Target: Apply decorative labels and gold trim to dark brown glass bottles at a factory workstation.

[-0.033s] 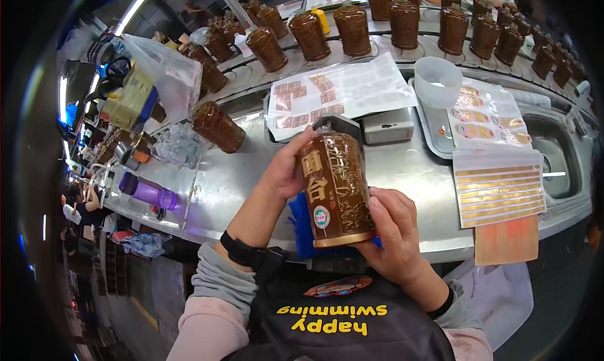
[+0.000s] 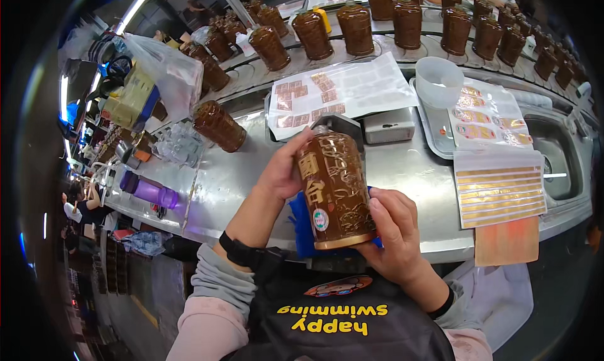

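Note:
A brown embossed bottle (image 2: 338, 188) with gold lettering, a small round sticker and a gold base band is held up in front of me, tilted slightly. My left hand (image 2: 286, 169) is closed around its upper left side, near the neck. At the lower right, my right hand (image 2: 396, 232) grips its side and base between thumb and fingers. Behind and below the bottle lies a blue cloth (image 2: 299, 219), mostly hidden. Just beyond it is a dark angular holder (image 2: 343, 123), partly covered by the bottle.
Brown bottles (image 2: 408, 24) line a curved conveyor (image 2: 384, 49). Another bottle (image 2: 219, 127) is on the steel bench (image 2: 233, 185). Sticker sheets (image 2: 343, 93), a plastic tub (image 2: 439, 83), gold strips (image 2: 500, 188) and a sink (image 2: 560, 156) lie right. A purple water bottle (image 2: 149, 191) is left.
The held bottle has turned slightly, so its lettering and round sticker sit farther left. Bottles on the conveyor have shifted a little to the right. Both hands keep nearly the same place.

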{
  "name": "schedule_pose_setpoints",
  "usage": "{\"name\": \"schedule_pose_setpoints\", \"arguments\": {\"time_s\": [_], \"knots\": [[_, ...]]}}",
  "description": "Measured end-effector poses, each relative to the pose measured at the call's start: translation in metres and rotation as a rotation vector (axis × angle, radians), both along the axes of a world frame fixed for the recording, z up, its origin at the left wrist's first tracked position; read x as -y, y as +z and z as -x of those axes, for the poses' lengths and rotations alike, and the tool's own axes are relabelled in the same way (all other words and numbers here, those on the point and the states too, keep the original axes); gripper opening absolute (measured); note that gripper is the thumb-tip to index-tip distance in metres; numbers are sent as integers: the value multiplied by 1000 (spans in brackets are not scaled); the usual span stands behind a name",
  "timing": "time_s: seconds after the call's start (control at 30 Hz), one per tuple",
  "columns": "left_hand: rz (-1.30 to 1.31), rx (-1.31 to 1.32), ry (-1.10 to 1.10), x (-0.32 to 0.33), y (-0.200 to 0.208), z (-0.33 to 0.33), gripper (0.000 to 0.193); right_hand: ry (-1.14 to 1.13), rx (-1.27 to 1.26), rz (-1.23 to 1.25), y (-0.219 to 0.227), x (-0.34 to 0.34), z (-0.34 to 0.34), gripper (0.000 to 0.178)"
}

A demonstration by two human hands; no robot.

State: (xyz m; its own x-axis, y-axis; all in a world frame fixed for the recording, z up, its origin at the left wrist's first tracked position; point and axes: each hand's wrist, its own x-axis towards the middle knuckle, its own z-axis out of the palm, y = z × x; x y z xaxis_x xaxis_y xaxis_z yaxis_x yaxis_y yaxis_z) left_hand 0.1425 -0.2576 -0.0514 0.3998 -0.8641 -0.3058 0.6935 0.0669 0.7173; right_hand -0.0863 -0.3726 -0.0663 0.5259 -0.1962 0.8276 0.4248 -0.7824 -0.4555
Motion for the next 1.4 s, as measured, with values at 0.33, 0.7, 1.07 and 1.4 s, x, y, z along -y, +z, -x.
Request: {"name": "schedule_pose_setpoints", "arguments": {"time_s": [0.33, 0.7, 1.07, 1.4], "knots": [[-30, 553, 186, -83, 56, 31, 32, 206, 98, 30, 5, -2, -1, 57], [-253, 764, 705, -262, 94, 131, 27, 638, 81, 109, 23, -97, -44, 51], [-1398, 1465, 1000, -429, -52, 192, 24, 675, -440, 432, -6, -206, -95, 50], [-1717, 940, 917, -531, -290, 146, 30, 327, -612, 856, -27, -238, -137, 37]]}}
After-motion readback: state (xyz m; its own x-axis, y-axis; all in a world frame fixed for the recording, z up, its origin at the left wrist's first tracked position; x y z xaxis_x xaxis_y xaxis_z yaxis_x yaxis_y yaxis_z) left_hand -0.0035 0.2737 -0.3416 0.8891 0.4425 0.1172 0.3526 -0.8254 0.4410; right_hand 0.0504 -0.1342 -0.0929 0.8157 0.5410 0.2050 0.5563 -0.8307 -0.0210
